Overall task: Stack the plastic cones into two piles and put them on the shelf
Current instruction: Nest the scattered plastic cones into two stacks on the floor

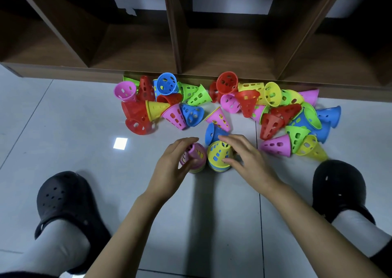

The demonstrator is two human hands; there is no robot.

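Note:
Two short piles of perforated plastic cones stand side by side on the floor. The left pile has a pink cone on top, the right pile a yellow one. My left hand curves around the pink-topped pile, fingers apart, touching its left side. My right hand is spread around the yellow-topped pile, thumb at its base. A blue cone lies on its side just behind the piles. Several loose cones in red, pink, green, blue and yellow lie in two heaps, left and right, against the shelf.
The dark wooden shelf runs across the top with open compartments at floor level. My two black clogs stand on the grey tiles, left and right. Bare tile lies between my feet and the piles.

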